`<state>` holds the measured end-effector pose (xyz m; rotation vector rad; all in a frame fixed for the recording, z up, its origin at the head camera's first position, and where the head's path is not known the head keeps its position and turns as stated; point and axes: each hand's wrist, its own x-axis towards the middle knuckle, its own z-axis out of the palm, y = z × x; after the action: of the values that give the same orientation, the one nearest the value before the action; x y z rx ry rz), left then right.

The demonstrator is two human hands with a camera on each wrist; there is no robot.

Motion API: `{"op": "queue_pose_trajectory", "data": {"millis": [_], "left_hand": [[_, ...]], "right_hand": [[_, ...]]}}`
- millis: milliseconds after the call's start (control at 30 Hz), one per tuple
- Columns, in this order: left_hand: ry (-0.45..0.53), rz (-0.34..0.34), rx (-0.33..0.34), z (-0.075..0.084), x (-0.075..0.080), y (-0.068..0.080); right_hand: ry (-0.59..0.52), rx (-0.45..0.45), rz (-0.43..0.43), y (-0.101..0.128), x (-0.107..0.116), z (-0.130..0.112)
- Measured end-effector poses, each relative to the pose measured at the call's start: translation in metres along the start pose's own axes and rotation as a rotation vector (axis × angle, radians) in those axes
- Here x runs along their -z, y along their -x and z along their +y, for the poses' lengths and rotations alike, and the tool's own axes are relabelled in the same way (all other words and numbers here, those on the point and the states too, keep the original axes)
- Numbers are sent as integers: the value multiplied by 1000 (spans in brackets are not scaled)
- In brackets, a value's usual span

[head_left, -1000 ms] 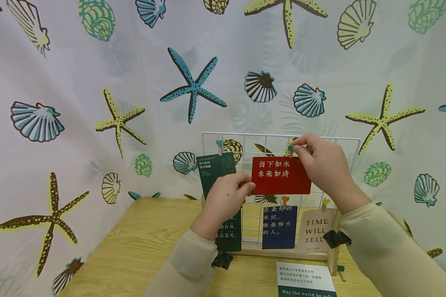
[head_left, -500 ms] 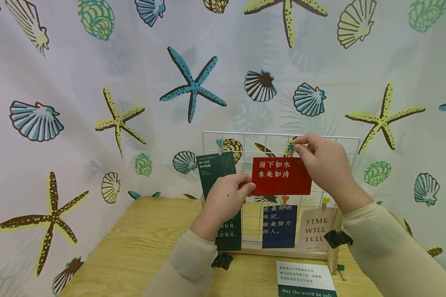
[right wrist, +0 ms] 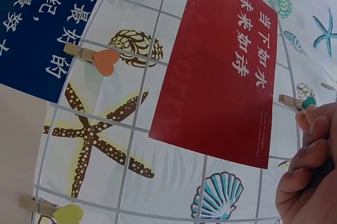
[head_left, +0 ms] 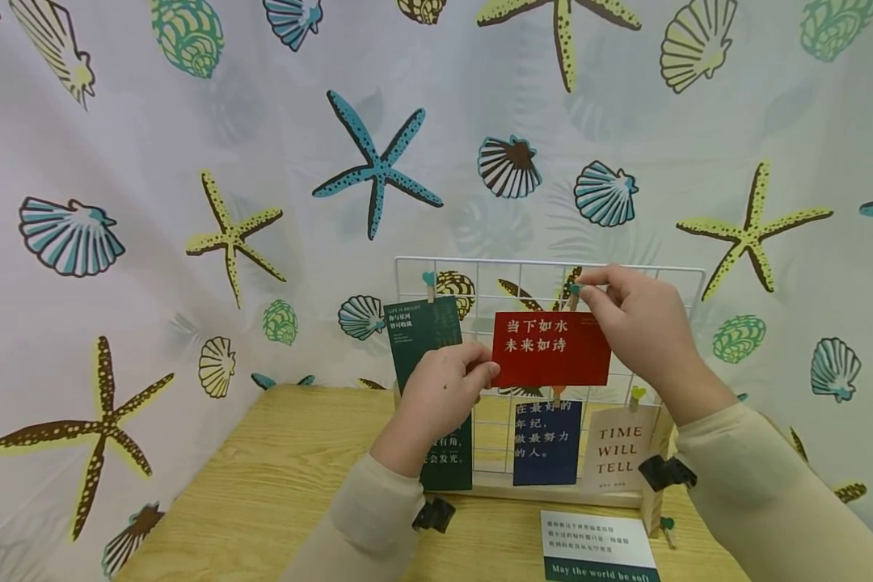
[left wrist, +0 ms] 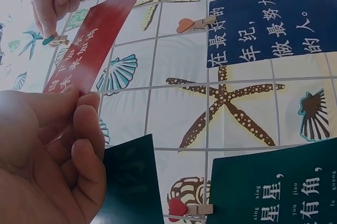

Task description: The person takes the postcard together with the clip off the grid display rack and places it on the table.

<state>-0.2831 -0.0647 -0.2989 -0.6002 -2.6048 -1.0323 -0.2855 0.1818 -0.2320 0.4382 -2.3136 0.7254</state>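
Note:
My left hand (head_left: 442,396) pinches the left edge of a red card (head_left: 550,349) with white characters. The card is held in front of a white wire grid (head_left: 495,271), tilted away from it in the left wrist view. My right hand (head_left: 636,319) pinches a small wooden clothespin (right wrist: 290,101) with a teal heart, just above the card's top edge. Whether its jaws touch the card or the grid wire, I cannot tell. Behind my left hand hangs a dark green card (head_left: 425,331), under another teal-heart clothespin (head_left: 430,287).
Below the red card hang a navy card (head_left: 548,444) and a cream card (head_left: 618,449). A second green card (left wrist: 274,192) hangs lower left. A white-and-green card (head_left: 596,541) and a loose clothespin (head_left: 668,533) lie on the wooden table (head_left: 262,469).
The red card has dropped slightly, covering part of the orange-heart clothespin below. My right hand and its clothespin have shifted a little to the right, and the gap above the card looks wider.

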Motion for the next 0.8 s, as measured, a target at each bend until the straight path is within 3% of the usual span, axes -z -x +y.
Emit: {"op": "queue_pose_trajectory", "data": {"millis": [800], "left_hand": [[8, -31, -8, -4, -4, 16]], "right_hand": [[-43, 6, 0, 21, 1, 17]]}}
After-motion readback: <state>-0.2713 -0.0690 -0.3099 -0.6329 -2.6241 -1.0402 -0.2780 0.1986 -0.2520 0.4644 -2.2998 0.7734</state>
